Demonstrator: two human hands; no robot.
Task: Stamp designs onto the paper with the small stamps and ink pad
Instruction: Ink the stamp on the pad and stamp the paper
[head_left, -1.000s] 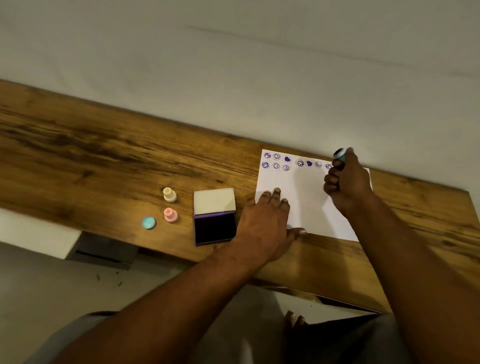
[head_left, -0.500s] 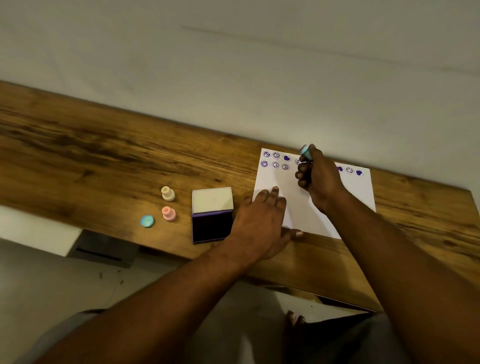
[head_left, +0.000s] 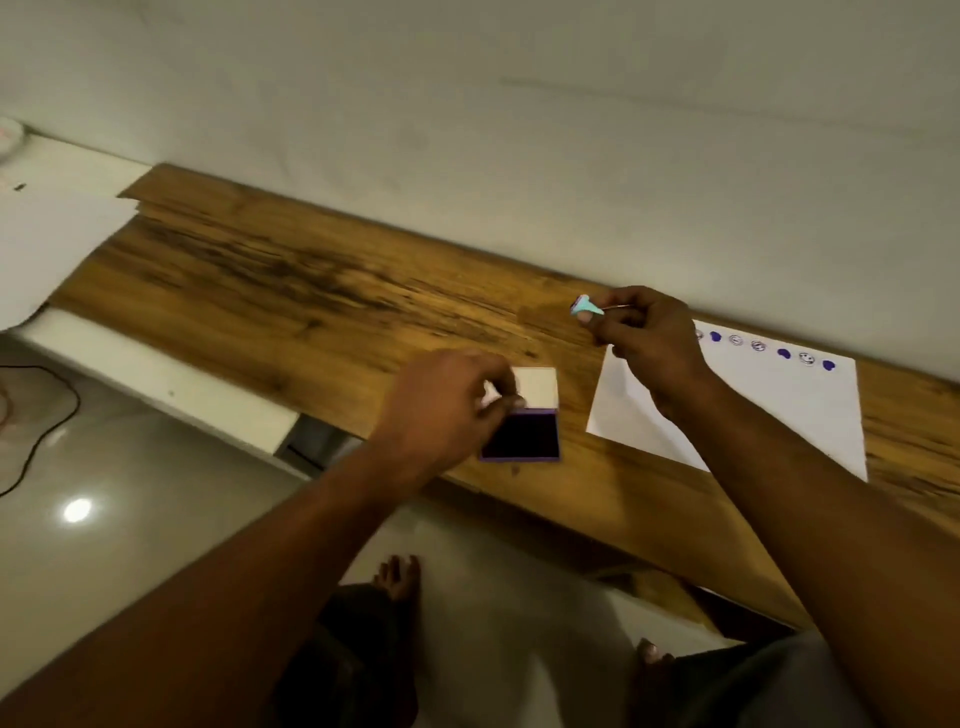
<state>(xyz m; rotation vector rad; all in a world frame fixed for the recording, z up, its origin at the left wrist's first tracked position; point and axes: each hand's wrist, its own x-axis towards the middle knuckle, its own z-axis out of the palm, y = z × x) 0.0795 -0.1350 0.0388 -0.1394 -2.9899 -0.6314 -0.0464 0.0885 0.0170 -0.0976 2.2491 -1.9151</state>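
Both hands had shifted leftward since the earlier frame: the left hand (head_left: 447, 402) had come off the paper and the right hand (head_left: 647, 338) had left the row of prints. At far left, a dark cable (head_left: 49, 431) lay on the glossy floor (head_left: 156, 519). On the wooden counter (head_left: 311, 291), the left hand hovered over the left side of the open ink pad (head_left: 524, 423), its fingers curled and blurred; whether that grip touched or held the pad could not be told. The pad's white lid stood open behind its dark purple ink face. Further right, the right hand was raised above the counter just past the paper's left corner, its grip pinching a small blue stamp (head_left: 586, 305) between thumb and fingertips, stamp end pointing left. The white paper (head_left: 779, 405) lay to the right, under the right forearm, with a row of purple hearts and smiley faces (head_left: 769, 349) along its far edge. The person's bare feet (head_left: 397, 574) showed below on the floor.
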